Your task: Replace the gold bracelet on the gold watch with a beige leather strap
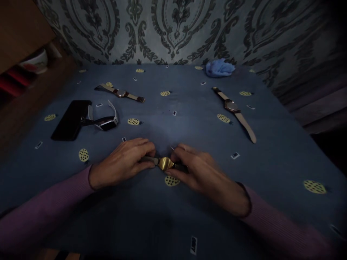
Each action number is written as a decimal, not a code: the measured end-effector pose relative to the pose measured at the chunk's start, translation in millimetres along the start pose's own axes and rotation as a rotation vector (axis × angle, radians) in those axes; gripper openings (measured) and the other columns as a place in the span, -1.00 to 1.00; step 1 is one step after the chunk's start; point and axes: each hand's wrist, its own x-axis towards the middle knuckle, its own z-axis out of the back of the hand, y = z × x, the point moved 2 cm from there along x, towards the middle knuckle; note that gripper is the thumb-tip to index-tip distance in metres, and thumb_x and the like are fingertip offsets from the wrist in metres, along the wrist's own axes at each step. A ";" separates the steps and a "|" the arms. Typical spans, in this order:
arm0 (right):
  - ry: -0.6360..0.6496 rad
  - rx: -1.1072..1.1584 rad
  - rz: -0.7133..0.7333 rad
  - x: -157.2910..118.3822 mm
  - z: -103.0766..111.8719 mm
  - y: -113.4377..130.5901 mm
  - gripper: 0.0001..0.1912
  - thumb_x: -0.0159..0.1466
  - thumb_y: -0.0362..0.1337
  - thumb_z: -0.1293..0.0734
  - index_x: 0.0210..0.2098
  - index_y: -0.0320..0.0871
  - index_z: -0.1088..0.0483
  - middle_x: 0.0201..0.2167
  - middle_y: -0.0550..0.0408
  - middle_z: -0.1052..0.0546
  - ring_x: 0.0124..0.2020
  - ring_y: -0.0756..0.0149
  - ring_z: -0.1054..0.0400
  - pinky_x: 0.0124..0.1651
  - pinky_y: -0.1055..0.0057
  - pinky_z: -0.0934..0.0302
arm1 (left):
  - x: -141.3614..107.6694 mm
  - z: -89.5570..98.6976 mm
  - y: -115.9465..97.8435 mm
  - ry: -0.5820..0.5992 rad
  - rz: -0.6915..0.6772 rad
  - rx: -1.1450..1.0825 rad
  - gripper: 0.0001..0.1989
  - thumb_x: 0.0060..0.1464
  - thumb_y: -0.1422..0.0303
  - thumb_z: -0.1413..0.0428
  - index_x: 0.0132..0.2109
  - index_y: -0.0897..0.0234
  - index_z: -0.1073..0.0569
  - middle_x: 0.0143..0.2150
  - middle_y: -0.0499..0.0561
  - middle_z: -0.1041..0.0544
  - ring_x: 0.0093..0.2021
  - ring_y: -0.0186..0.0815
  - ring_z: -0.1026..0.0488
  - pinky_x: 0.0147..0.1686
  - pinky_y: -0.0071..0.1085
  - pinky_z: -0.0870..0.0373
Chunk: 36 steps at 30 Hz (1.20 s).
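Note:
A wristwatch with a gold-coloured case and a dark strap is between my hands, low over the middle of the table. My left hand pinches the strap on the left of the case. On the other side my right hand is closed around the strap close to the case. A thin, pale, pointed thing sticks out by the right fingertips; its kind cannot be made out. The right fingers hide most of the strap on that side.
On the blue tablecloth lie a brown-and-beige watch at left and another watch at right. A black phone is beside a white smartwatch. Near the wall is a crumpled blue cloth.

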 end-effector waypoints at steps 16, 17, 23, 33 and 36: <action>0.158 0.438 -0.052 -1.5 7.4 4.2 -0.77 0.37 -0.21 -0.18 -0.36 -0.16 -0.33 -0.46 0.14 -0.40 -0.46 0.39 -0.26 -0.41 0.44 -0.13 | 1.0 1.9 -3.7 0.104 0.079 -0.379 -0.86 0.24 0.41 -0.06 -0.17 0.29 -0.53 -0.29 -0.09 -0.47 -0.31 -0.41 -0.41 -0.31 -0.49 -0.27; 0.167 0.454 -0.052 -1.9 7.2 4.3 -0.75 0.38 -0.19 -0.16 -0.36 -0.16 -0.33 -0.45 0.13 -0.40 -0.44 0.38 -0.26 -0.38 0.42 -0.14 | 1.0 1.5 -3.8 0.116 0.085 -0.412 -0.85 0.24 0.40 -0.06 -0.18 0.30 -0.53 -0.29 -0.08 -0.47 -0.30 -0.41 -0.41 -0.30 -0.49 -0.28; 0.197 0.495 -0.065 -3.7 7.1 3.2 -0.71 0.40 -0.13 -0.13 -0.35 -0.14 -0.29 -0.45 0.16 -0.33 -0.42 0.37 -0.23 -0.36 0.42 -0.15 | 1.4 2.8 -4.5 0.139 0.094 -0.525 -0.82 0.24 0.39 -0.04 -0.18 0.35 -0.53 -0.31 -0.05 -0.46 -0.31 -0.39 -0.39 -0.30 -0.49 -0.28; 0.296 0.705 -0.137 -4.1 5.7 2.6 -0.68 0.39 -0.03 -0.15 -0.32 -0.14 -0.27 -0.54 0.18 -0.37 -0.47 0.38 -0.27 -0.34 0.41 -0.18 | 1.2 2.4 -2.3 0.134 0.101 -0.588 -0.81 0.23 0.38 -0.05 -0.22 0.37 -0.54 -0.31 -0.04 -0.46 -0.30 -0.39 -0.39 -0.29 -0.50 -0.29; 0.324 0.751 -0.150 -5.3 4.5 0.5 -0.66 0.37 0.00 -0.18 -0.31 -0.15 -0.27 -0.56 0.20 -0.35 -0.49 0.40 -0.26 -0.37 0.43 -0.17 | 0.7 2.7 -1.6 0.146 0.109 -0.627 -0.81 0.22 0.36 -0.06 -0.21 0.38 -0.54 -0.31 -0.03 -0.48 -0.30 -0.38 -0.41 -0.28 -0.50 -0.30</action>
